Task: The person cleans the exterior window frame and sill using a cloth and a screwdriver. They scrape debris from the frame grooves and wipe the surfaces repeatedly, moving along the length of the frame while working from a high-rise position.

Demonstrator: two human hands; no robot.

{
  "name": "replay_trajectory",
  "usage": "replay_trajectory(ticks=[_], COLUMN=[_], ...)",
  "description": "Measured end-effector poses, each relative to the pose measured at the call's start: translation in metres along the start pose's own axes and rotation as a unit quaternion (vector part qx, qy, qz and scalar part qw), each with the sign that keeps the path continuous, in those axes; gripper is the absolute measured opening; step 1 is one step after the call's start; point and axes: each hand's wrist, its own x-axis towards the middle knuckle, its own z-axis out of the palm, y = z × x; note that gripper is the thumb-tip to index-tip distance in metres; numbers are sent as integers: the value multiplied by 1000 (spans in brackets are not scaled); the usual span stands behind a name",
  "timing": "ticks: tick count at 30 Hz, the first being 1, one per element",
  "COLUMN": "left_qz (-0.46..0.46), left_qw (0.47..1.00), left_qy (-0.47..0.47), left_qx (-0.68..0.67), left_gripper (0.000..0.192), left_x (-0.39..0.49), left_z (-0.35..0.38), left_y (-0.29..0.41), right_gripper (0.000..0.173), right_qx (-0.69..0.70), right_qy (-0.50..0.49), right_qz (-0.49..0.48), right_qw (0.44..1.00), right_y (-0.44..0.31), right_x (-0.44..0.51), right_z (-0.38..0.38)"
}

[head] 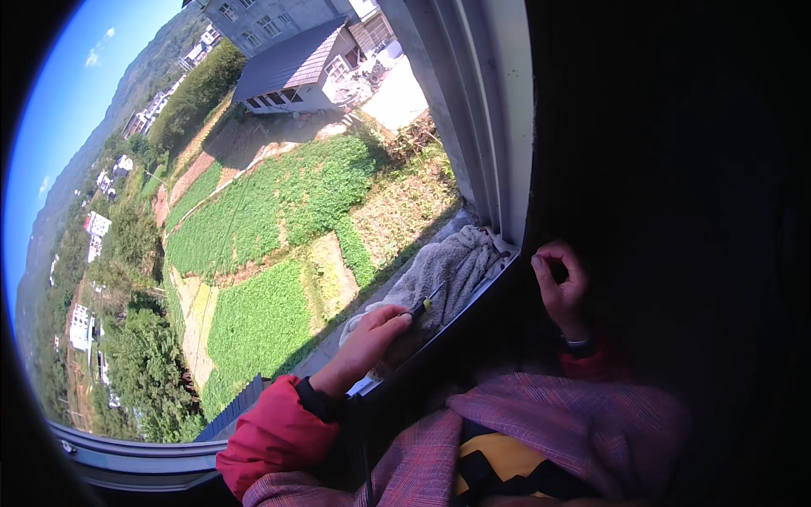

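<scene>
My left hand [374, 336] grips a screwdriver by its handle [419, 308], which is black with a yellow-green part. The screwdriver's thin metal shaft [437, 290] points up and right, over a crumpled grey towel [443, 272]. That towel lies along the window sill, beneath and beyond my left hand. Off to the right, against the dark interior, my right hand [564, 288] is raised with thumb and forefinger curled together into a ring. No object shows between those fingertips, though the dim light hides detail.
A window frame [488, 127] rises beside the towel, and its lower rail [152, 450] runs along the bottom left. Outside, far below, are green crop plots [253, 323] and a house with a tiled roof [291, 57]. A plaid garment [570, 418] covers my lap.
</scene>
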Motion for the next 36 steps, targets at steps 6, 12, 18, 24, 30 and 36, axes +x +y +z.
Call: replay_trajectory(ticks=[6, 12, 18, 24, 30, 36], left_qz=[-140, 136, 166, 219, 313, 229], left_qw=[980, 975, 958, 946, 925, 945], left_qy=[-121, -26, -10, -15, 6, 1], left_qx=[-67, 176, 236, 237, 213, 233], left_gripper=[31, 40, 40, 32, 38, 36], left_x=[0, 14, 18, 17, 17, 12], left_z=[-6, 10, 10, 1, 7, 3], left_y=[7, -13, -29, -27, -20, 0], right_gripper=[4, 7, 11, 10, 28, 66], right_qx=[72, -1, 2, 84, -3, -110], right_qy=[-31, -134, -177, -150, -127, -139], right_qz=[128, 28, -37, 50, -67, -154], right_qw=[989, 991, 984, 984, 990, 972], right_y=[18, 8, -13, -5, -23, -64], right_x=[-8, -8, -6, -8, -7, 8], right_z=[3, 17, 44, 53, 62, 63])
